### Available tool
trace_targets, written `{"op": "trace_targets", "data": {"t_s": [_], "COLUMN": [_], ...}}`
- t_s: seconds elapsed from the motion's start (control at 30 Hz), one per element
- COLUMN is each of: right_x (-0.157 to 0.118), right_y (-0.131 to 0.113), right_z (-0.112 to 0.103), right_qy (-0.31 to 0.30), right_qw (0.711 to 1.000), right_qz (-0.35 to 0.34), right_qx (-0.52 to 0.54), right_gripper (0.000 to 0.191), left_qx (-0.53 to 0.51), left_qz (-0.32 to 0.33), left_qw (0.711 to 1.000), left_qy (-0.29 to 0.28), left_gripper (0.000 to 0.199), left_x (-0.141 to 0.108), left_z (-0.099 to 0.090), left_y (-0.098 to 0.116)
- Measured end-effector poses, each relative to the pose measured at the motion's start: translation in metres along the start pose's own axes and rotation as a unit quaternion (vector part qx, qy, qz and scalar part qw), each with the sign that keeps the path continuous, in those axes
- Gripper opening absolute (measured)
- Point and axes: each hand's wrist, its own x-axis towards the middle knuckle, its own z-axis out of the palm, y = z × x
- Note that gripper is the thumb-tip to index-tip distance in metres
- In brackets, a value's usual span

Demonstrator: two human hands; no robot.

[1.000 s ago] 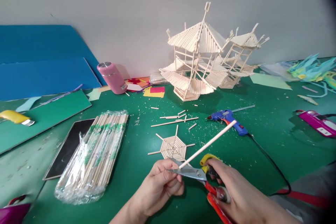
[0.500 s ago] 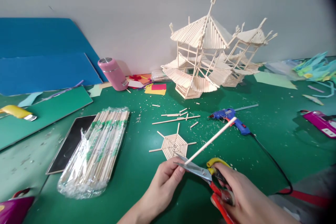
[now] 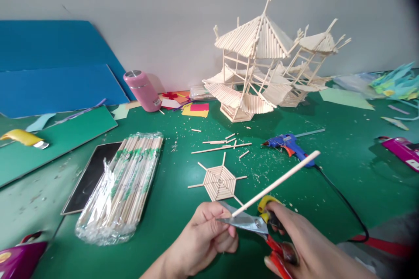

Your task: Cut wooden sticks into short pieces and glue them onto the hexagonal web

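Observation:
My right hand [image 3: 294, 239] grips the red, yellow and black handles of a pair of scissors [image 3: 252, 223], whose blades are parted around a pale wooden stick [image 3: 278, 182]. The stick slants up to the right from my left hand [image 3: 209, 235], which is closed on its lower end; the fingers hide that end. Just beyond my left hand, a web-shaped hexagon of sticks [image 3: 220, 182] with spokes poking out lies flat on the green table [image 3: 183, 209]. Several loose sticks and offcuts [image 3: 222, 147] lie behind it.
A stick-built pavilion model [image 3: 258, 43] stands at the back. To the right lies a blue glue gun [image 3: 288, 144] with its cord running forward. On the left are a plastic-wrapped bundle of sticks [image 3: 124, 183], a pink flask [image 3: 144, 91] and a yellow utility knife [image 3: 24, 137].
The scissors and my left hand have shifted slightly lower, and the stick's upper end has swung right and down. More of the hexagon now shows. The view has moved a little.

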Motion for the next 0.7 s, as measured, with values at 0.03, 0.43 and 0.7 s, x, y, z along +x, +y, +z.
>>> {"op": "trace_targets", "data": {"t_s": [0.03, 0.43, 0.7], "right_x": [-0.0001, 0.0062, 0.0055], "right_y": [0.0002, 0.0075, -0.0023], "right_z": [-0.0008, 0.0031, -0.0005], "right_qy": [0.0, -0.014, -0.021], "right_qw": [1.0, 1.0, 0.996], "right_qz": [-0.002, 0.011, 0.008], "right_qx": [-0.006, -0.011, 0.081], "right_gripper": [0.035, 0.016, 0.02], "left_qx": [-0.015, 0.176, 0.068], "left_qz": [-0.011, 0.066, 0.062], "left_qw": [1.0, 0.974, 0.993], "left_qy": [-0.008, 0.124, 0.072], "left_gripper": [0.021, 0.024, 0.02], "left_x": [0.0004, 0.0032, 0.0027], "left_z": [0.0002, -0.0078, -0.0027], "left_y": [0.0001, -0.002, -0.0007]}}
